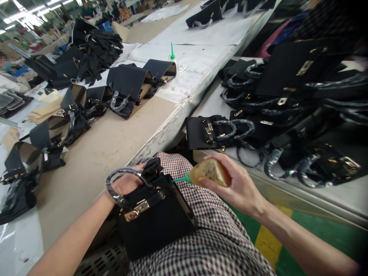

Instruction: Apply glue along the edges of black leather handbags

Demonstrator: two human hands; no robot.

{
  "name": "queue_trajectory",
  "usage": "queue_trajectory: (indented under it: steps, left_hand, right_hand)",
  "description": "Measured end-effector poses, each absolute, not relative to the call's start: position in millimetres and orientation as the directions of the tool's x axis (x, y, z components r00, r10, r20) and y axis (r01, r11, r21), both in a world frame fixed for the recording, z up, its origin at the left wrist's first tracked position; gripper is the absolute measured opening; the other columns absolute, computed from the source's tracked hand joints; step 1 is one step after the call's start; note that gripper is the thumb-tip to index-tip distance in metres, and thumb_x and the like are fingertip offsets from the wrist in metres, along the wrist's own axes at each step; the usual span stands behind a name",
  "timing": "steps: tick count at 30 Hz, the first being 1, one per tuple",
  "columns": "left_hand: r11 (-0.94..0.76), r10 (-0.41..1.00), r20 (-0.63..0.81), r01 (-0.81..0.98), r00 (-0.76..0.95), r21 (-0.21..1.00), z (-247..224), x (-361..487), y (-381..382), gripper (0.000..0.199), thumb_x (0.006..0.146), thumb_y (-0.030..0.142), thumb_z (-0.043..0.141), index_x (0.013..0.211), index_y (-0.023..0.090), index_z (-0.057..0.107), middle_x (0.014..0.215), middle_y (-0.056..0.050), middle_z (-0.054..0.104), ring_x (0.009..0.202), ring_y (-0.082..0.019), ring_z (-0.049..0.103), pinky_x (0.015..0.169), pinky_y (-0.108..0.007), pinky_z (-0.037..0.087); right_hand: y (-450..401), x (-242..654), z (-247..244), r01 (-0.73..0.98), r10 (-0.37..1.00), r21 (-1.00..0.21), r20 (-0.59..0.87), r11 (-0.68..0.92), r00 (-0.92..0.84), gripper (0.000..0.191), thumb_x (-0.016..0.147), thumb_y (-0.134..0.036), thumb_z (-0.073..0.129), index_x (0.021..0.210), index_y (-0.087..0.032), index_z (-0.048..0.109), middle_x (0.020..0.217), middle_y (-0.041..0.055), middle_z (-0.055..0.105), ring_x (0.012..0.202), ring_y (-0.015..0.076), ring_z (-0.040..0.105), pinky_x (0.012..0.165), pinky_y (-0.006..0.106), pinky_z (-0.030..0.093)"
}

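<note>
A black handbag (161,226) with gold hardware and a plastic-wrapped handle rests on my lap, over a checked cloth. My left hand (128,184) is behind the bag's top edge, seen through the handle loop, its fingers partly hidden by the handle and a black flap. In my right hand (227,176) is a squeeze bottle (211,172) of amber glue, tipped sideways, fingers and thumb wrapped round it. The bottle's thin green nozzle points left, its tip at the bag's upper right edge.
Several black bags stand along the brown and white table (115,142) at the left. Another green-tipped bottle (172,58) stands farther back. More black bags (201,132) with wrapped handles lie heaped on a surface at the right. A plastic crate (105,260) is below.
</note>
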State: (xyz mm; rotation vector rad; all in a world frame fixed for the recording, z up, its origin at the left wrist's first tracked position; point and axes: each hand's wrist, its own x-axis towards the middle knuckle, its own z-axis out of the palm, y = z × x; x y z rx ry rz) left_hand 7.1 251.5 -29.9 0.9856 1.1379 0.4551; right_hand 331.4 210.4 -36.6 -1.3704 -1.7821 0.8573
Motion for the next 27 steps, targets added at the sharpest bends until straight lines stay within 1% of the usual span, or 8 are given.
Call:
queue_trajectory:
  steps: [5,8,10,13,16,22,24,27]
  left_hand:
    - [0.569,0.725,-0.548,0.084,0.417,0.818,-39,5,252,0.036,0.082,0.019,0.070,0.118,0.022,0.068,0.108,-0.003,0.077,0.099,-0.025,0.072,0.096,-0.041,0.053]
    - [0.642,0.687,-0.599,0.041,0.411,0.766,-44,3,253,0.024,0.087,0.022,0.065,0.110,0.022,0.071,0.101,0.000,0.078,0.092,-0.022,0.074,0.091,-0.039,0.056]
    - [0.658,0.680,-0.607,0.022,0.412,0.752,-45,4,253,0.021,0.091,0.024,0.060,0.108,0.020,0.072,0.101,-0.001,0.078,0.090,-0.022,0.074,0.090,-0.039,0.057]
    - [0.631,0.701,-0.573,0.006,0.424,0.776,-41,5,252,0.029,0.090,0.015,0.059,0.118,0.019,0.068,0.107,0.000,0.077,0.094,-0.020,0.073,0.092,-0.037,0.056]
    - [0.628,0.704,-0.562,-0.012,0.435,0.778,-36,8,249,0.034,0.091,0.011,0.057,0.122,0.018,0.065,0.109,0.001,0.077,0.097,-0.018,0.072,0.093,-0.035,0.055]
    - [0.640,0.697,-0.557,-0.041,0.452,0.767,-35,8,247,0.025,0.092,0.008,0.054,0.111,0.016,0.068,0.100,0.005,0.078,0.090,-0.013,0.073,0.085,-0.025,0.055]
    - [0.649,0.689,-0.564,-0.040,0.455,0.760,-38,6,248,0.023,0.092,0.010,0.054,0.109,0.016,0.068,0.101,0.004,0.078,0.091,-0.014,0.074,0.085,-0.027,0.056]
    - [0.658,0.675,-0.583,-0.012,0.452,0.753,-43,2,249,0.022,0.097,0.021,0.051,0.108,0.014,0.069,0.100,0.001,0.079,0.089,-0.017,0.075,0.085,-0.033,0.058]
  right_hand:
    - [207,338,-37,0.524,0.966,-0.822,0.113,0.222,-0.232,0.045,0.085,-0.049,0.072,0.118,-0.024,0.054,0.106,0.0047,0.065,0.090,0.0239,0.064,0.078,0.036,0.053]
    - [203,340,-40,0.516,0.967,-0.829,0.106,0.215,-0.234,0.046,0.085,-0.050,0.071,0.119,-0.024,0.054,0.107,0.0051,0.066,0.091,0.0244,0.065,0.078,0.036,0.054]
    - [202,339,-41,0.514,0.969,-0.828,0.133,0.224,-0.208,0.048,0.085,-0.050,0.072,0.120,-0.024,0.053,0.109,0.0057,0.065,0.092,0.0246,0.065,0.080,0.036,0.054]
    - [203,337,-42,0.522,0.963,-0.813,0.175,0.258,-0.203,0.051,0.085,-0.051,0.072,0.122,-0.024,0.051,0.112,0.0072,0.065,0.096,0.0257,0.065,0.084,0.037,0.053]
    - [203,337,-42,0.533,0.956,-0.802,0.157,0.270,-0.248,0.048,0.086,-0.051,0.070,0.120,-0.023,0.052,0.110,0.0069,0.065,0.095,0.0256,0.065,0.082,0.037,0.053]
    - [198,342,-42,0.550,0.947,-0.801,0.063,0.237,-0.316,0.043,0.086,-0.048,0.071,0.118,-0.024,0.053,0.108,0.0046,0.065,0.091,0.0229,0.065,0.079,0.035,0.053]
    - [196,344,-43,0.551,0.941,-0.801,0.042,0.233,-0.336,0.043,0.086,-0.048,0.071,0.117,-0.024,0.053,0.104,0.0039,0.064,0.087,0.0215,0.064,0.076,0.034,0.052]
    - [192,346,-45,0.563,0.931,-0.796,0.000,0.221,-0.365,0.041,0.087,-0.047,0.070,0.116,-0.024,0.053,0.100,0.0031,0.064,0.083,0.0204,0.063,0.073,0.033,0.052]
